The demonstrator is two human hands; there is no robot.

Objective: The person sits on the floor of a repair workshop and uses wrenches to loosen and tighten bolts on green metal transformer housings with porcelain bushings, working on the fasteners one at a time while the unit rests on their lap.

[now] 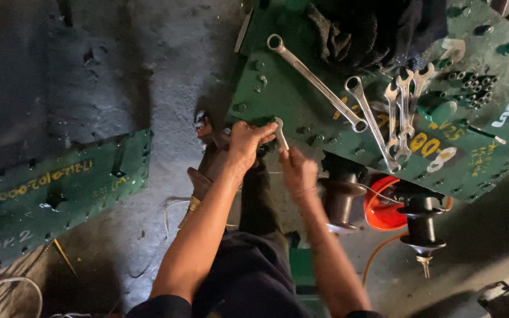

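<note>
Hands meet at the near edge of a green steel cover (301, 112): the left hand (245, 144) clamps over a fitting to steady it, the right hand (297, 171) grips a small spanner (280, 134) (spare spanners (378, 112) lie to the right).

Green plates, silver steel

Green housing (301, 94) with yellow and white markings; silver spanners (378, 118); orange reel (378, 209); grey floor (148, 70).

Head camera looks steeply down, close over the green cover (325, 135).
</note>
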